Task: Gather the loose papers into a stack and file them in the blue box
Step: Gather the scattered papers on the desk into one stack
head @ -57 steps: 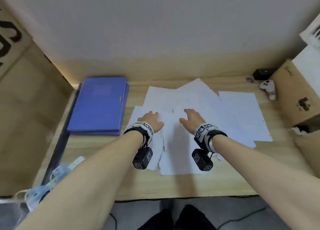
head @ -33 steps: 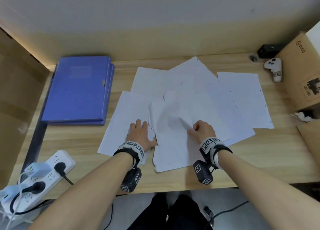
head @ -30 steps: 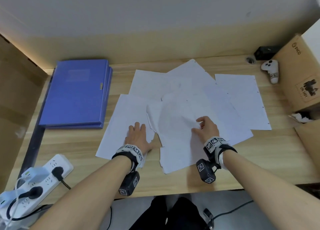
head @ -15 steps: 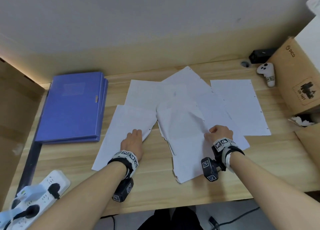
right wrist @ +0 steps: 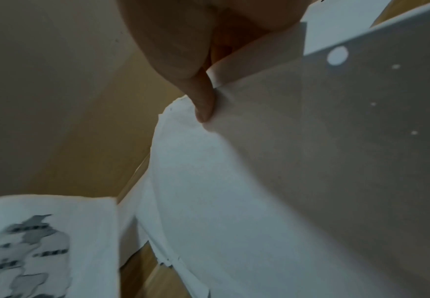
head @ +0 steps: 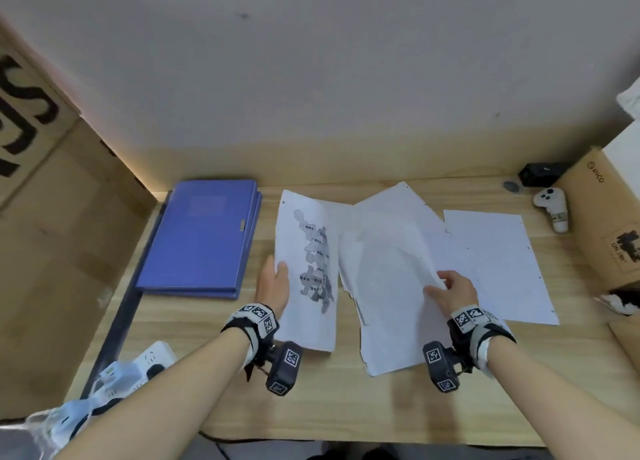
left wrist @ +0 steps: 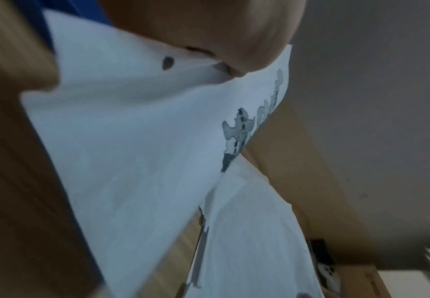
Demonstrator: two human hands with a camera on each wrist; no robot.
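Observation:
My left hand (head: 273,283) pinches the left edge of a white sheet with a grey printed figure (head: 308,272), tilted up off the desk; the left wrist view shows my thumb (left wrist: 234,46) on that printed sheet (left wrist: 137,145). My right hand (head: 450,286) grips the right edge of a bunch of blank white papers (head: 384,286), lifted a little; in the right wrist view my thumb (right wrist: 203,100) presses on these papers (right wrist: 247,191). More loose sheets (head: 498,265) lie flat to the right. The closed blue box (head: 204,237) lies at the desk's left.
A cardboard box (head: 609,217) stands at the right edge with a white controller (head: 554,206) and a small black device (head: 540,173) beside it. A power strip with plugs (head: 145,359) sits at the front left. A cardboard wall (head: 52,217) bounds the left side.
My left hand has lifted and turned over the left sheet, showing its printed side. My right hand has pulled its bunch of papers rightward and raised its edge.

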